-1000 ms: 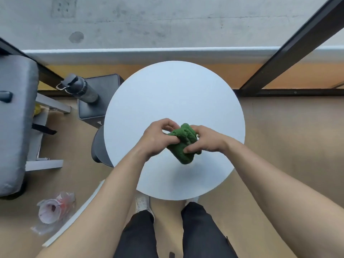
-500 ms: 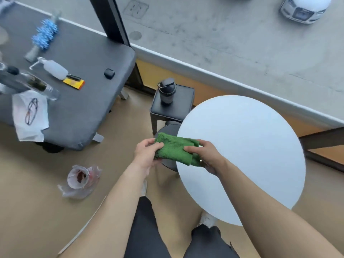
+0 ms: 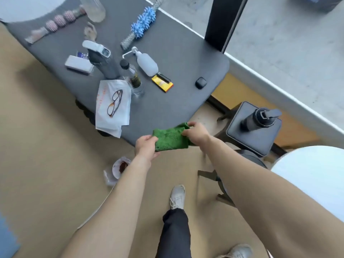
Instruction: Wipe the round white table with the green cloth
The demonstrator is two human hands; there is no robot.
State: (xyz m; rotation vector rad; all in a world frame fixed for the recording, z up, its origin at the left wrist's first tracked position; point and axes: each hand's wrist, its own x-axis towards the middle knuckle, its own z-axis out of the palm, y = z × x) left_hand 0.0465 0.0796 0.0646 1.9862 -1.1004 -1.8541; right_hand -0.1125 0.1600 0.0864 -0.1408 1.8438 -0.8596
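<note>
The green cloth [image 3: 170, 138] is folded flat and held in the air between both hands, over the front corner of a dark grey table [image 3: 178, 58]. My left hand [image 3: 146, 146] grips its left end. My right hand [image 3: 196, 132] pinches its right end. The round white table [image 3: 316, 175] lies at the right edge of the view, well to the right of the cloth and partly hidden by my right forearm.
The dark grey table carries glasses on a white paper [image 3: 113, 107], bottles [image 3: 134, 79], a pump bottle [image 3: 147, 63], a yellow box [image 3: 162, 83] and a blue spiky roller [image 3: 142, 25]. A dark stool with a flask [image 3: 258, 120] stands beside the round table. A crumpled bag [image 3: 119, 168] lies on the floor.
The view has swung left, away from the round white table. Both hands carried the cloth off that table to the dark grey table's corner, unfolding it from a bunch into a flat fold.
</note>
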